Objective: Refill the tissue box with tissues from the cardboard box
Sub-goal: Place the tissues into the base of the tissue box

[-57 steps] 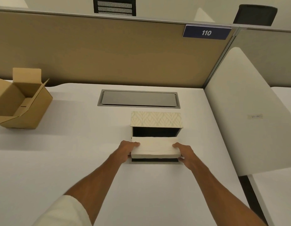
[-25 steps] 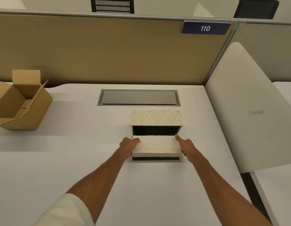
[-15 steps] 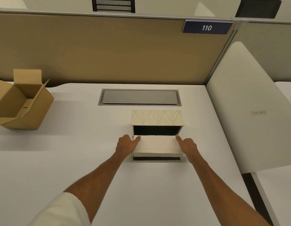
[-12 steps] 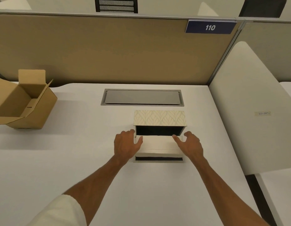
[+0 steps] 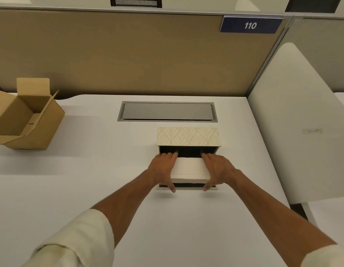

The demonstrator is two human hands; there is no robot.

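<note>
The tissue box [image 5: 188, 136] stands in the middle of the white desk, its leaf-patterned lid raised upright and its inside dark. A white tissue stack [image 5: 189, 168] lies in the box's open base. My left hand [image 5: 163, 168] covers the stack's left end and my right hand [image 5: 218, 168] its right end. Fingertips reach over the far edge into the dark gap and both thumbs press the near side. The brown cardboard box [image 5: 32, 122] sits open at the far left; I see no tissues inside it.
A grey metal cable hatch [image 5: 167, 111] is set flush in the desk just behind the tissue box. A tan partition [image 5: 128, 54] with a "110" sign [image 5: 251, 25] closes the back. A white side panel [image 5: 294, 122] bounds the right.
My hands slid from the stack's ends, lifted with fingers spread, and now lie over both ends with fingers past the far edge. The stack sits lower in the box.
</note>
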